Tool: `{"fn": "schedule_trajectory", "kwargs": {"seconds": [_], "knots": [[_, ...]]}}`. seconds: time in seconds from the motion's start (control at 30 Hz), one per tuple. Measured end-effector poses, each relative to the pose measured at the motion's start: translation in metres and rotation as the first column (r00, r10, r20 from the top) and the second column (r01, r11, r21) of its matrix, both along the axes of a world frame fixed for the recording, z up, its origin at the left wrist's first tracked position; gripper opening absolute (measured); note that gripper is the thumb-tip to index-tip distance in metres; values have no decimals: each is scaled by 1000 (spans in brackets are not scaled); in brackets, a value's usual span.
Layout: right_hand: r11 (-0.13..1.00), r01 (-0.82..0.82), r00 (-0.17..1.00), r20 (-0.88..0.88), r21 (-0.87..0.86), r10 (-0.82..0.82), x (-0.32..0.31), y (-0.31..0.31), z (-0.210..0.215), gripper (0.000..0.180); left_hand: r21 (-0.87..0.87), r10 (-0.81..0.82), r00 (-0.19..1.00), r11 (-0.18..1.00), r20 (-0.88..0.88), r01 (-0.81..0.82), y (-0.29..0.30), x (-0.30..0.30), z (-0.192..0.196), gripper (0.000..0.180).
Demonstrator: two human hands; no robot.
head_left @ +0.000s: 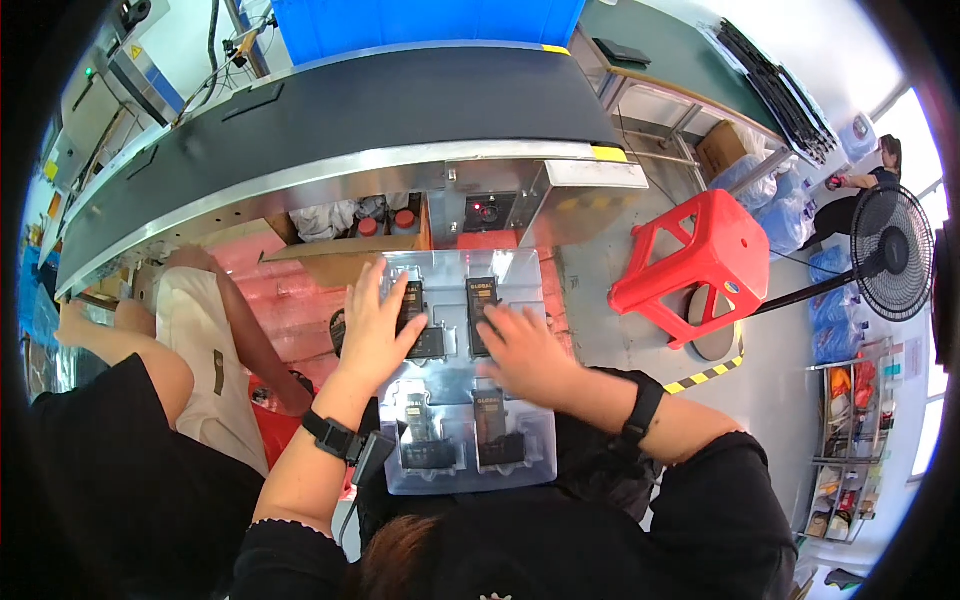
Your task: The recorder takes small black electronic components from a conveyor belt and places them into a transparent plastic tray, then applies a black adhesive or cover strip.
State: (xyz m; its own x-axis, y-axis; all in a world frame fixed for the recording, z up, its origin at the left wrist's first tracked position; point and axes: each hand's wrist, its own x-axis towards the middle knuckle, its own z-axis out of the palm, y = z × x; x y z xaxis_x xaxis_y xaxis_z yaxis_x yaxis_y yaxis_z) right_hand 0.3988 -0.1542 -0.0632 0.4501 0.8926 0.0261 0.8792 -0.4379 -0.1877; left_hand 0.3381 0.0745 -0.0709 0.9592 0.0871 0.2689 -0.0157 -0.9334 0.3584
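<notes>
A clear plastic tray (535, 268) rests across my lap, its moulded pockets holding several flat black packs that look like phone batteries. My left hand (372, 328) lies over the tray's far left side with fingers spread, partly covering the upper left battery (430, 344). On the other side, my right hand (528, 352) reaches in with its fingers apart, the tips beside the upper right battery (481, 296); whether they touch it I cannot tell. Nearer to me, the lower left battery (428, 455) and lower right battery (500, 447) sit uncovered in their pockets.
Beyond the tray runs a dark conveyor belt (400, 105) with a metal edge. Beneath it stands a cardboard box (350, 268) with red-capped bottles. A red stool (700, 260) and a black fan (890, 252) are at right. Another person's arm (140, 365) is close at left.
</notes>
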Motion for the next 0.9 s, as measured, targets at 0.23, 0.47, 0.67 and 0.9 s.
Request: {"fn": "schedule_trajectory", "kwargs": {"seconds": [0.23,0.47,0.67,0.9], "knots": [[990,64,998,-15,126,-62,-14,-8,-4,67,-517,-13,1000,856,-10,6,10,2,-22,65],[643,703,652,-638,304,-410,-51,-39,-57,68,-814,99,975,537,-201,-222,-8,-45,-46,60],[813,581,629,-653,36,-421,-22,-56,-24,62,-914,205,949,283,-238,-291,-33,-50,-45,53],[836,468,789,-290,-287,-542,66,-214,121,43,-856,285,936,410,-207,-315,-37,-53,-70,47]]}}
